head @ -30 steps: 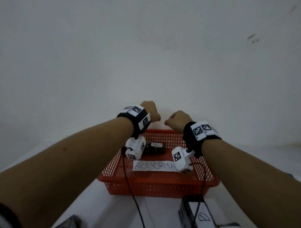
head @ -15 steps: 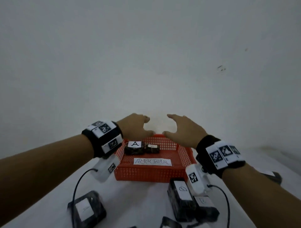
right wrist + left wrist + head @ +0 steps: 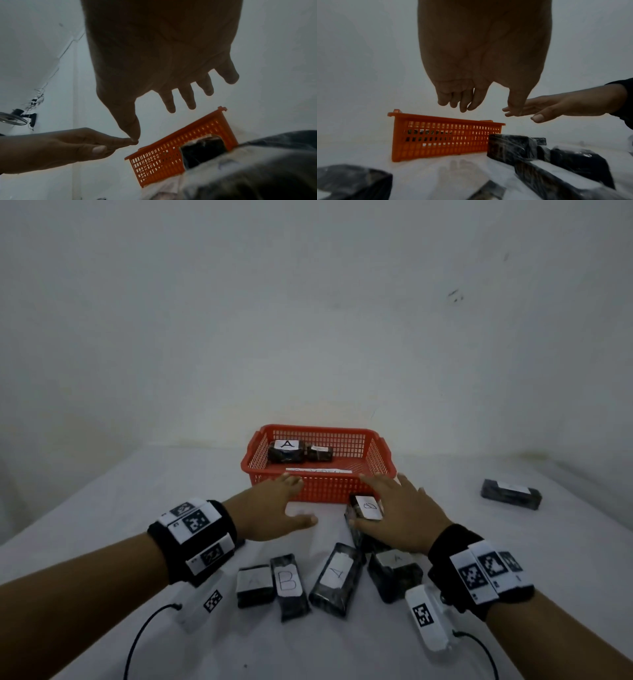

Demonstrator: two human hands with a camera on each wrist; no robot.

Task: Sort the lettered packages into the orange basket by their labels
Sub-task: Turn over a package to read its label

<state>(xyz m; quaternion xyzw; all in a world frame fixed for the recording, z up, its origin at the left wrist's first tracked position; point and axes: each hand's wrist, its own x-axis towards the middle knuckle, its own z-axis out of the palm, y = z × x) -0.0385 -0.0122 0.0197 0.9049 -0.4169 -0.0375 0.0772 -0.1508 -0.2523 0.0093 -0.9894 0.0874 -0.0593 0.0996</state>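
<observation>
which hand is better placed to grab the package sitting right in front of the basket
Right. The right hand hovers open directly over that package, while the left hand hangs over bare table beside it.

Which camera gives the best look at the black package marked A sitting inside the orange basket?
The head view: it looks down into the orange basket, so the package marked A shows with its label readable. The left wrist view shows only dark shapes through the basket's mesh; the right wrist view shows nothing recognisable of it.

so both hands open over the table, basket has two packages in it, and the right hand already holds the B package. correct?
Not quite. The right hand holds nothing: it hovers open over the package in front of the basket, as the head view shows. The B package lies untouched nearer the person. The rest stands.
</observation>
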